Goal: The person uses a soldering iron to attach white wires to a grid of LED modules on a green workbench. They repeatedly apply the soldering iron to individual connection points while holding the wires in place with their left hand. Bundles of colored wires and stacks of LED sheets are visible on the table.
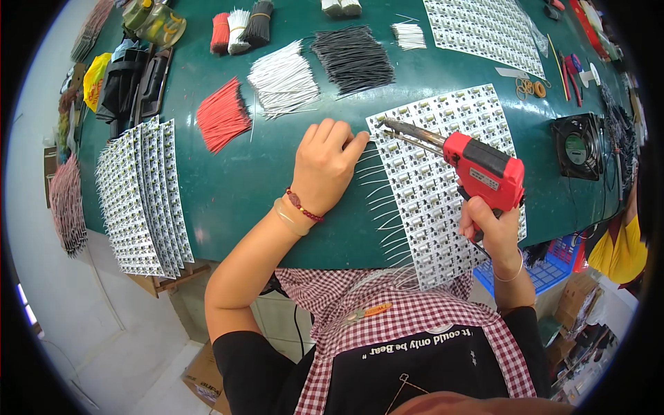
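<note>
1. L hand [325,162]: fingers curled in, thumb tip near index at the PCB panel's [432,173] far L corner. Can't tell if a wire's pinched; too small/hidden.
2. R hand [494,232]: wrapped round grip of red/blk soldering gun [487,166], barrel pointing L over that same corner. Tip contact w/ panel: can't tell.
3. PCB panel lies on green bench [221,214], near end past the front edge. White wire leads [377,190] stick out along its L side.
4. Handling (judgement): panel prob. light, stiffish, thin; parts & joints fragile, so take it by bare edges. Leads light, bendy; pinch mid-length, don't tug. Gun prob. heaviest item, rigid; hold by grip only, assume barrel's hot.
5. Loose wire piles on bench: red [223,115], white [283,79], blk [354,59]. No trays under them that I can see.
6. Containers: blue plastic crate [553,263] below bench, R side, dark strands at its far end, rest unclear. Clear jar [166,28], far L, contents unclear. Cardboard box [204,373] on floor, lower L; contents n/a from here.
</note>
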Action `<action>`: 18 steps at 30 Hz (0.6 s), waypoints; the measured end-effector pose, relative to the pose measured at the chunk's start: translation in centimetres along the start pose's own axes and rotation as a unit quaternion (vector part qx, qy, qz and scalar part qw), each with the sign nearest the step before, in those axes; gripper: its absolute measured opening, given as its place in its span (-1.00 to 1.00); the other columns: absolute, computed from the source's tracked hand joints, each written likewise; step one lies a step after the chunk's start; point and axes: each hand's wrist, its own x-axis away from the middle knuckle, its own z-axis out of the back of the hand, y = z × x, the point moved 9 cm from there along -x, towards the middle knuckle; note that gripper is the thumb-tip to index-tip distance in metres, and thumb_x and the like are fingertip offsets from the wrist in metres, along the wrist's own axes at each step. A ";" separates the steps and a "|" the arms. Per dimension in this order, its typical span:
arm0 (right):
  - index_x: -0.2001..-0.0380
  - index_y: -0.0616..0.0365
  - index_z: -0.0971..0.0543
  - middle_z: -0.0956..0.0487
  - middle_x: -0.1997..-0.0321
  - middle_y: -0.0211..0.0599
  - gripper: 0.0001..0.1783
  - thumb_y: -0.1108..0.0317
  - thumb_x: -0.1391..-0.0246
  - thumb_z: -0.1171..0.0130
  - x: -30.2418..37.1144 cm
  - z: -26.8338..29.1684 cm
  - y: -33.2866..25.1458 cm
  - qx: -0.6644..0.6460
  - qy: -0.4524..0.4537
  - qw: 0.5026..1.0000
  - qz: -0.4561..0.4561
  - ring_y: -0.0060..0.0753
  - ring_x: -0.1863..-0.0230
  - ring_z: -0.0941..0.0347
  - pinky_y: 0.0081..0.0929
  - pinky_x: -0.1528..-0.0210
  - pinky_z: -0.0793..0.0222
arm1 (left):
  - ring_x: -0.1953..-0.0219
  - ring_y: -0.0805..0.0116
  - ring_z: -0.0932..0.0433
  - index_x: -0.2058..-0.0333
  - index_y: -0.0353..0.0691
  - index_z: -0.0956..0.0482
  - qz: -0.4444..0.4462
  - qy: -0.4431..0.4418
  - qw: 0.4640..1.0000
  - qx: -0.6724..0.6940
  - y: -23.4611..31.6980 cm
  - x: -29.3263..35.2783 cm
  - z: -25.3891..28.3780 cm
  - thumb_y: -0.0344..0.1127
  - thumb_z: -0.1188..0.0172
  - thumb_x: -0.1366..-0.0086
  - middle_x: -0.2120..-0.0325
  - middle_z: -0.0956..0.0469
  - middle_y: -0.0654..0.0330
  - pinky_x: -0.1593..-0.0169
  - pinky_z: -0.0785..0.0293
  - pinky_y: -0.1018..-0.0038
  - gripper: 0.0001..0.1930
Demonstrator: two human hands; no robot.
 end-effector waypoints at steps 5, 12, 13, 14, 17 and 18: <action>0.06 0.34 -0.47 -0.47 0.63 -0.42 -0.69 0.38 -0.20 -0.15 0.1 -0.3 0.3 -0.003 -0.004 1.000 -0.009 -0.66 0.67 -0.36 -0.66 0.60 -0.28 | 0.46 0.31 -0.37 0.31 -0.20 -0.64 0.003 0.008 1.000 0.008 -0.1 0.0 0.1 -0.55 -0.24 -0.01 0.54 -0.34 0.26 0.37 -0.30 0.40 -0.78; 0.14 0.26 -0.53 -0.51 0.55 -0.49 -0.73 0.43 -0.11 -0.30 0.4 -0.4 0.5 0.000 -0.002 1.000 -0.031 -0.73 0.63 -0.37 -0.70 0.59 -0.30 | 0.46 0.31 -0.37 0.31 -0.20 -0.64 -0.003 0.010 1.000 0.011 0.0 0.0 0.1 -0.56 -0.24 0.01 0.54 -0.34 0.26 0.37 -0.29 0.40 -0.77; 0.14 0.26 -0.53 -0.52 0.55 -0.49 -0.74 0.44 -0.10 -0.30 0.4 -0.4 0.5 0.003 -0.005 1.000 -0.031 -0.73 0.62 -0.37 -0.69 0.58 -0.30 | 0.46 0.31 -0.37 0.31 -0.20 -0.64 -0.003 0.008 1.000 0.009 0.0 0.0 0.1 -0.56 -0.23 0.00 0.55 -0.33 0.26 0.37 -0.29 0.40 -0.77; 0.28 0.24 -0.52 -0.50 0.58 -0.47 -0.85 0.42 -0.14 -0.24 0.5 -0.5 0.2 0.011 0.002 1.000 -0.024 -0.71 0.64 -0.36 -0.68 0.59 -0.28 | 0.46 0.31 -0.37 0.31 -0.20 -0.64 -0.003 0.005 1.000 0.007 0.0 0.0 0.0 -0.56 -0.23 0.00 0.55 -0.33 0.26 0.37 -0.28 0.40 -0.77; 0.54 0.20 -0.50 -0.46 0.65 -0.44 -0.75 0.37 -0.22 -0.12 0.6 -0.9 -1.0 0.029 0.015 0.999 -0.007 -0.65 0.66 -0.36 -0.65 0.59 -0.24 | 0.46 0.31 -0.36 0.31 -0.21 -0.64 -0.004 0.004 1.000 0.005 0.0 0.0 0.0 -0.56 -0.23 -0.01 0.55 -0.33 0.26 0.37 -0.27 0.39 -0.78; 0.54 0.20 -0.50 -0.46 0.65 -0.44 -0.75 0.37 -0.22 -0.12 0.5 -0.9 -1.1 0.032 0.014 0.999 -0.004 -0.65 0.66 -0.36 -0.65 0.59 -0.24 | 0.46 0.31 -0.36 0.31 -0.21 -0.64 -0.005 0.004 1.000 0.006 0.0 0.0 0.0 -0.56 -0.23 -0.01 0.55 -0.33 0.26 0.37 -0.27 0.39 -0.78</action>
